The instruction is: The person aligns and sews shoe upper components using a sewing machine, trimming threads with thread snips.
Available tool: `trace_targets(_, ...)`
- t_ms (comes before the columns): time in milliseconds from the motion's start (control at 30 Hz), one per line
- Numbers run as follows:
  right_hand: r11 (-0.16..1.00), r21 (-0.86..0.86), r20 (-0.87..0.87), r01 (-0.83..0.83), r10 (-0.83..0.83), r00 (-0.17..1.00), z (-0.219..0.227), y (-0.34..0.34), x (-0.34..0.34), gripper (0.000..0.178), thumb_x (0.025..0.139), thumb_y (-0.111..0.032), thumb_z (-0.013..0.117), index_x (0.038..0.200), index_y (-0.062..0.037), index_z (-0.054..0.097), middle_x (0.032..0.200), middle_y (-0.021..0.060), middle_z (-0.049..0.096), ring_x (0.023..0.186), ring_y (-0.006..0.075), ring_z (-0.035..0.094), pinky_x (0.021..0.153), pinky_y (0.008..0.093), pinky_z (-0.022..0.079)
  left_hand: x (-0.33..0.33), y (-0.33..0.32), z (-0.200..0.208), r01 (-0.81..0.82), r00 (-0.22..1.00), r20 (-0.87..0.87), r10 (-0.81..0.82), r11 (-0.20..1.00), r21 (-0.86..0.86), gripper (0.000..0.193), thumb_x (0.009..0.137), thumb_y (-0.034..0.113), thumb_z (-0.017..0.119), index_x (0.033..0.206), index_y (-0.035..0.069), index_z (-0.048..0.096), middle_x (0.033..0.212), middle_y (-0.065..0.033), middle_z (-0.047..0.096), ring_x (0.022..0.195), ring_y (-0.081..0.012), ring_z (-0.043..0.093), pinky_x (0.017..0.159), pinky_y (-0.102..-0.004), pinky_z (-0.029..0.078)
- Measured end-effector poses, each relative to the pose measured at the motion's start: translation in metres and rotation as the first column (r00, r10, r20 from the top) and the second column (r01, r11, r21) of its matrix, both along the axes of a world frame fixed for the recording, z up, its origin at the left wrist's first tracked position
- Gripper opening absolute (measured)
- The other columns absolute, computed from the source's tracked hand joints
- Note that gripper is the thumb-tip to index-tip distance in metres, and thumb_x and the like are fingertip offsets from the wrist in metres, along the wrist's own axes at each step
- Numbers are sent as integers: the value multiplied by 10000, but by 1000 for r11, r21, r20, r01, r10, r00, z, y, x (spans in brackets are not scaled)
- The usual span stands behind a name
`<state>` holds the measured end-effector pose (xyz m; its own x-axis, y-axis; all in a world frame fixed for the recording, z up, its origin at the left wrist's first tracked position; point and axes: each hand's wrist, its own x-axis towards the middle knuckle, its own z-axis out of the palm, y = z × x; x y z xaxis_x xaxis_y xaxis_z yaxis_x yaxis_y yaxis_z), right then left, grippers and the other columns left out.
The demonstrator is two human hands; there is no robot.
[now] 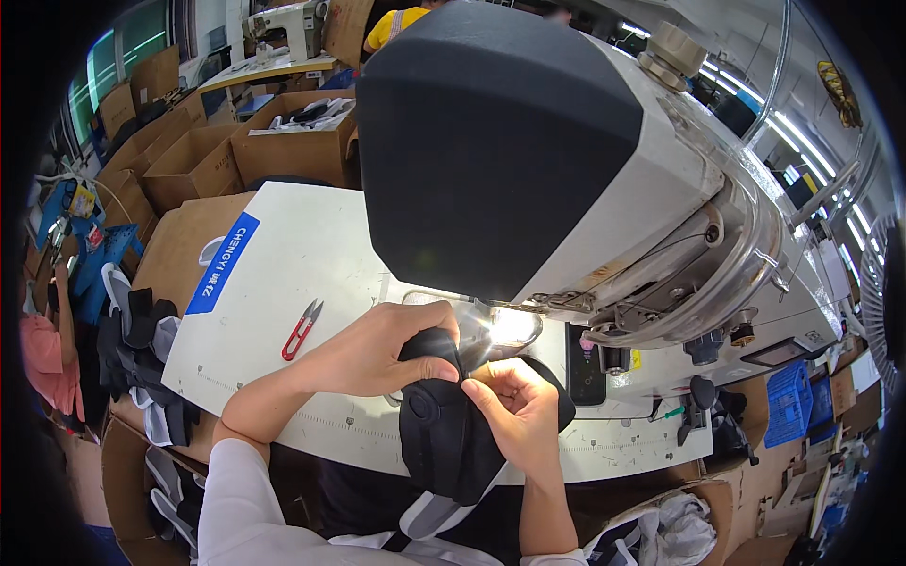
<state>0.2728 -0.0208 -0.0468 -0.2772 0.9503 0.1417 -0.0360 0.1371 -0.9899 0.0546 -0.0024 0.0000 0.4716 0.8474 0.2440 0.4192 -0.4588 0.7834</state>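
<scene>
Both hands are at a black fabric piece [444, 443] with a round raised detail on its side and a grey-and-white flap [429, 517] hanging below. My left hand [401, 354] grips its upper edge, thumb on top. On the right of the same edge, my right hand [514, 406] pinches the fabric between thumb and fingers; the two thumbs nearly meet. Just beyond the fingers, a lit sewing machine [566, 160] stands over the work; its needle is hidden. Red-handled thread snips [302, 330] lie left of my left hand.
A white table [255, 283] spreads under the machine. A dark phone [586, 368] lies by the machine base. Open cardboard boxes [193, 170] stand at the back left, another box [722, 514] at the lower right. Black and grey pieces [142, 330] pile up at the left, near another person [52, 354].
</scene>
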Motion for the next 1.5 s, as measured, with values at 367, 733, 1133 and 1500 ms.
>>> trace_targets(367,959,272,265,76,-151,952,5,-4,-7,163,805,-1,671,961,15,628,851,107,703,763,172,711,719,276,548,5,-5,3,2,997,-72,-4,1000,-28,393,841,362,719,965,50,516,735,-137,591,677,-309,575,630,-387,432)
trace_targets(733,989,138,65,51,-60,996,12,-10,3,144,844,5,685,957,15,595,878,88,700,790,125,694,740,253,554,2,-6,4,24,1000,5,-24,999,-48,368,827,350,731,928,58,530,711,-116,583,657,-306,567,622,-381,430)
trace_targets(1133,985,157,146,67,-90,985,19,-16,3,217,825,23,684,965,3,519,877,98,688,787,140,698,736,268,563,8,-16,4,4,1000,-1,-4,1000,21,343,810,289,760,923,49,541,739,-86,614,644,-240,574,603,-335,439)
trace_targets(1500,932,360,330,54,-181,927,18,-13,0,264,786,43,691,887,-31,459,830,85,684,768,127,683,699,258,549,9,-16,2,34,998,-48,-31,998,59,356,823,307,746,926,52,521,731,-90,592,650,-266,566,595,-344,432)
